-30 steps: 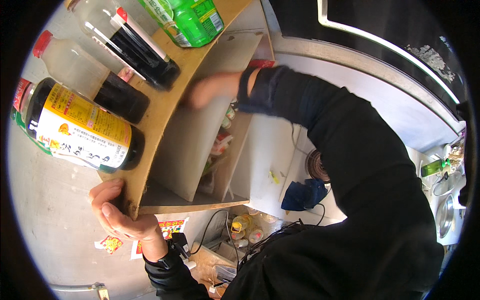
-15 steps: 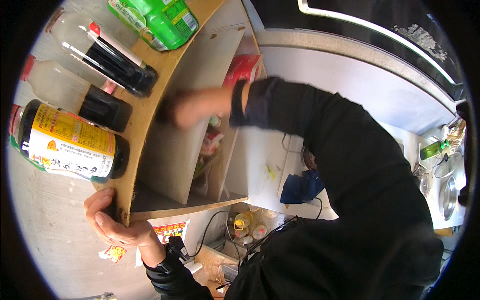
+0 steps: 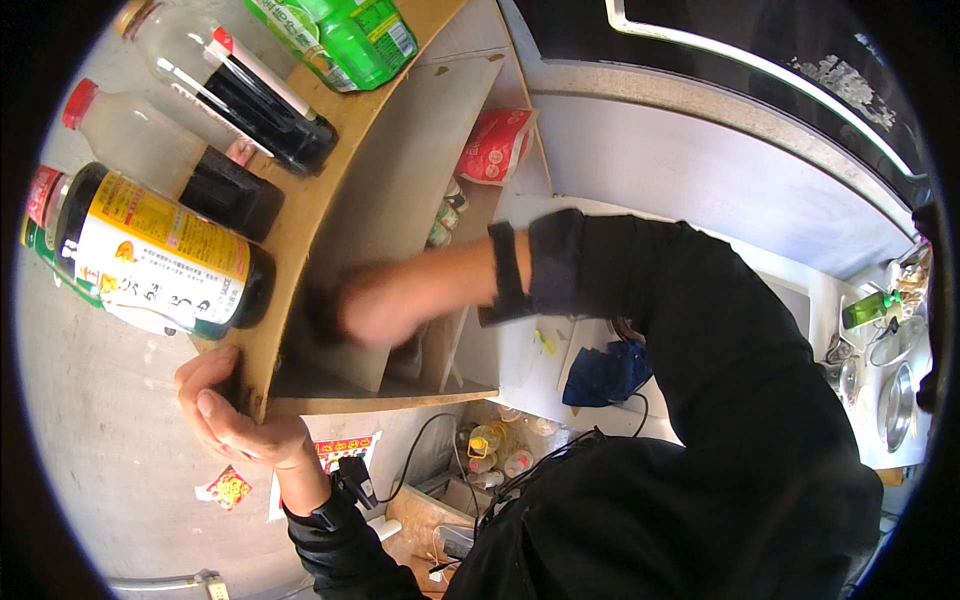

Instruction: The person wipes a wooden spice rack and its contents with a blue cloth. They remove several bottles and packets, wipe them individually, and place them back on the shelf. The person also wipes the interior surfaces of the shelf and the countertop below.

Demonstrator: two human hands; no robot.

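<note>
A wooden shelf unit with a light brown board edge stands at the left. My left hand is closed round its near corner, thumb and fingers against the board. Inside the compartment below the top board is my right hand, smeared by motion. A dark blurred patch lies at its fingers, and I cannot make out whether it is something held. Behind the right forearm, the shelf below holds a red package and several small green-and-white containers.
On the top board stand a soy sauce bottle, two clear bottles of dark liquid and a green pouch. A dark blue cloth lies on the white counter. Several bottles stand low down.
My right hand has moved nearer to me along the compartment, uncovering more of the red package. The left hand keeps its hold on the corner. The whole view has shifted slightly.
</note>
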